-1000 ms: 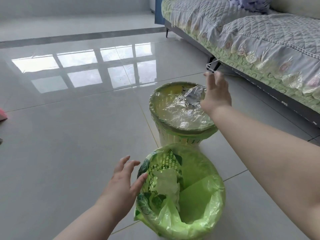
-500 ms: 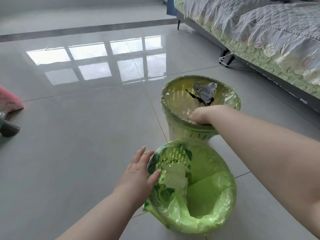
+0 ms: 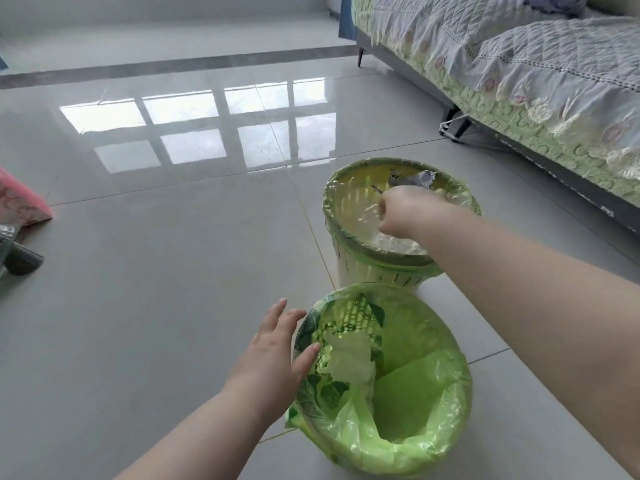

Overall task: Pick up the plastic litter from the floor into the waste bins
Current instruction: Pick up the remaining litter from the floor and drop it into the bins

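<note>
Two round bins stand one behind the other on the glossy grey floor [image 3: 166,289], their rims close together. The far bin [image 3: 363,271] is white with slatted sides, and a thin, pale green see-through liner is folded over its rim. Inside it, a crumpled silver wrapper [image 3: 417,178] lies against the far wall and a wad of clear film [image 3: 394,244] lies at the near side. The near bin [image 3: 349,308] is a green lattice basket with a dark leaf print, lined with a bright green bag [image 3: 433,441] (loose and wrinkled round the rim). A crumpled whitish bag [image 3: 349,355] sits against its left wall.

The right arm reaches in from the lower right, passing over the near bin. The right hand [image 3: 405,213] hangs above the far bin's mouth, knuckles up. Its fingers bend down out of sight behind the hand, so I cannot tell whether they grip anything. The left hand [image 3: 273,351] is open at the near bin's left side, with its fingers [image 3: 282,311] straight and spread and its thumb against the green bag at the rim.

At the far left edge of the floor lies a pink bag [image 3: 20,202], with a dark packet [image 3: 22,259] just nearer, partly cut off. A sofa [image 3: 519,81] with a quilted grey cover runs along the far right.
</note>
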